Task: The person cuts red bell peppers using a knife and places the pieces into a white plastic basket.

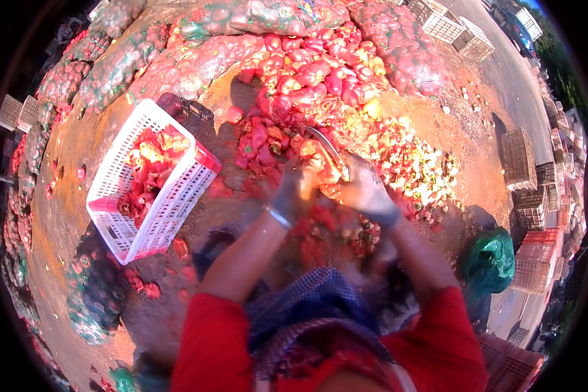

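My left hand (pixel 296 189), in a grey glove with a pale band at the wrist, is closed around a red bell pepper (pixel 316 157). My right hand (pixel 368 193), gloved too, grips a knife with a curved blade (pixel 329 147); its handle is hidden in the fingers. The blade lies against the pepper's right side, and the two hands nearly meet. Just beyond them spreads a heap of whole red peppers (pixel 313 68). To the right of it lie many cut pepper tops and scraps (pixel 415 160), red, yellow and green.
A white slatted crate (pixel 113 153) partly filled with pepper pieces (pixel 151 171) stands tilted at the left. Full mesh sacks (pixel 202 62) lie behind the heap and along the left. Stacked crates (pixel 520 159) line the right, near a green sack (pixel 490 261).
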A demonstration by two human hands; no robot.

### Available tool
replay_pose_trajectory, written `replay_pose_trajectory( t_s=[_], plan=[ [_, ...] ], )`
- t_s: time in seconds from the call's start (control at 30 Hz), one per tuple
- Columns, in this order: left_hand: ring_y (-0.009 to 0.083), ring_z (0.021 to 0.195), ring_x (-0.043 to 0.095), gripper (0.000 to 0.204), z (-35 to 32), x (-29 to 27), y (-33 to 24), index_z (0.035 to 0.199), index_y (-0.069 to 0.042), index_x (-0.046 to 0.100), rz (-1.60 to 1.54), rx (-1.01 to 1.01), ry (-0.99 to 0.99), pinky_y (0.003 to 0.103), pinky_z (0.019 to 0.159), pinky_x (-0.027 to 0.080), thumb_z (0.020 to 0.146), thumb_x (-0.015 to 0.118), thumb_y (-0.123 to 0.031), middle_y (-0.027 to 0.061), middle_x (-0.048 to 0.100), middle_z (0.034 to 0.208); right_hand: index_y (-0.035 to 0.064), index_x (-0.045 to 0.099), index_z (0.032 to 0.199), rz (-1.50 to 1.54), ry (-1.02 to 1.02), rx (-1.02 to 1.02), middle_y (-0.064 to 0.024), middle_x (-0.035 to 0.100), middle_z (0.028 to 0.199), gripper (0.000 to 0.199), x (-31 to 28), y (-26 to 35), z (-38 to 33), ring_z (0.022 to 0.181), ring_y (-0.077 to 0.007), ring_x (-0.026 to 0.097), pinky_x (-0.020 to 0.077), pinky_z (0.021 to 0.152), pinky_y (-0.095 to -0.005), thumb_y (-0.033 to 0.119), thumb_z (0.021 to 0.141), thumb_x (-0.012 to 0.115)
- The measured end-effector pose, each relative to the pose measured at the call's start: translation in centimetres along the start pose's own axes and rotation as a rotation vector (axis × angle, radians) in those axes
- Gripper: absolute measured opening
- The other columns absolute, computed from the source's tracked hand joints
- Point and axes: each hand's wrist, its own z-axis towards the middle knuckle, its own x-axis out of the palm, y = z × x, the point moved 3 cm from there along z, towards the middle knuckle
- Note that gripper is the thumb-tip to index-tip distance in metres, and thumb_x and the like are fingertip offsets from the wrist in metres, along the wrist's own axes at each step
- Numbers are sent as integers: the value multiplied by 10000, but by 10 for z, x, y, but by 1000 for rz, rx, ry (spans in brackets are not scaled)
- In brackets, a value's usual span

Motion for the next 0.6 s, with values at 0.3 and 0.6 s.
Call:
replay_pose_trajectory(
  t_s=[0.3, 0.6],
  plan=[
    [253, 1011, 642, 294, -1, 6, 24, 1167, 5, 554, 928, 333, 252, 391, 931, 508, 913, 601, -134, 101, 637, 1108, 24, 616, 1104, -79, -66, -63, -77, 670, 987, 386, -24, -21, -43, 887, -156, 644, 539, 780, -307, 78, 759, 780],
    [149, 868, 609, 240, -7, 1, 65, 1219, -37, 525, 550, -123, 164, 329, 736, 539, 1025, 423, -135, 76, 614, 1060, 41, 592, 1065, 971, -238, 454, -63, 688, 878, 270, -47, -41, -64, 728, -118, 650, 541, 592, -255, 76, 826, 711]
  ],
)
